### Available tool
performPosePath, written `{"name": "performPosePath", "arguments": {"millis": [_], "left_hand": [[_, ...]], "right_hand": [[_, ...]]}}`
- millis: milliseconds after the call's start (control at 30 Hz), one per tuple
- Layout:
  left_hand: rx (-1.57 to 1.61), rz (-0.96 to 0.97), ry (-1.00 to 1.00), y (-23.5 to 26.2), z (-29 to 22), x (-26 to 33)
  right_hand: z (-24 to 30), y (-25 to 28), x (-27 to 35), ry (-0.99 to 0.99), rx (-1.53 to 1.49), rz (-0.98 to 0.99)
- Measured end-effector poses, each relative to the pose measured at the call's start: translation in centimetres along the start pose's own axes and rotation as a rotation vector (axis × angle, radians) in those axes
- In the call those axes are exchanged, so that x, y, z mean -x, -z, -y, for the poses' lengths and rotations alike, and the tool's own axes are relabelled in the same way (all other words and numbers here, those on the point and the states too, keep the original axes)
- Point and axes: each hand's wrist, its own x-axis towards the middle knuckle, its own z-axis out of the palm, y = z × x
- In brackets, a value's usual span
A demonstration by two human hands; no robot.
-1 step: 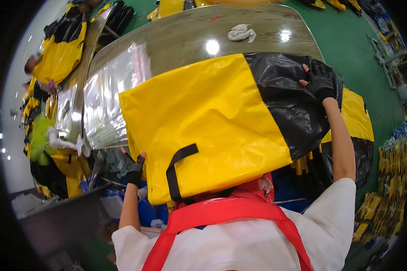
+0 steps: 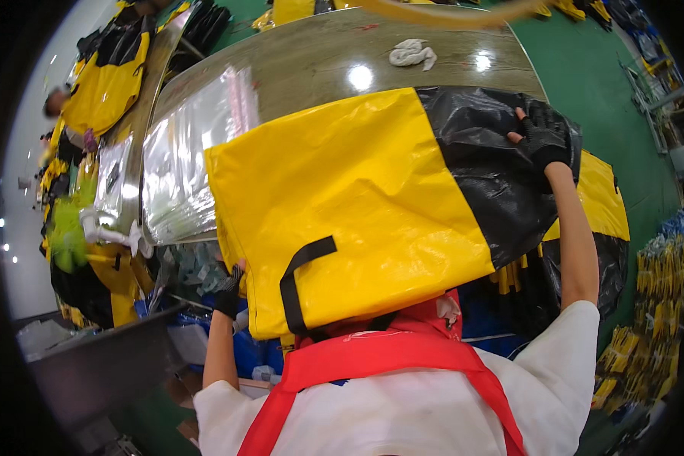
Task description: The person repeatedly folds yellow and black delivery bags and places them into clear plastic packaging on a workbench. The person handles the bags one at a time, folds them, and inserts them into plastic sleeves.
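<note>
A large yellow and black bag (image 2: 342,190) of shiny coated fabric lies flat before me, its near part over the table's edge. Near its lower left a black strap (image 2: 292,287) curves across the yellow part. My right hand (image 2: 543,137), in a black fingerless glove, rests flat with fingers spread on the black end. At the bag's left edge, my left hand (image 2: 230,291), gloved the same way, pinches the border; some of its fingers are hidden.
Clear plastic sheets or bags (image 2: 186,159) lie left on the table (image 2: 311,57). A white cloth (image 2: 413,55) sits at the far side. Left stands a green fan (image 2: 70,232); another yellow and black bag (image 2: 600,201) is at right. Yellow bundles (image 2: 661,296) are piled farther right.
The bag's left edge has shifted slightly up and right. My left hand has drawn in closer against it. My right hand stays on the black end. A yellow curved thing has come into view overhead.
</note>
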Motion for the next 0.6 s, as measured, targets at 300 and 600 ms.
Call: {"name": "performPosePath", "arguments": {"millis": [300, 600], "left_hand": [[0.662, 0.309, 0.111, -1.2, -4.7, -0.2], [0.310, 0.264, -0.163, 1.6, 5.2, -2.5]], "right_hand": [[10.9, 2.5, 16.4, 0.792, -0.637, 0.219], [12.7, 6.1, 15.7, 0.230, -1.131, 0.037]]}}
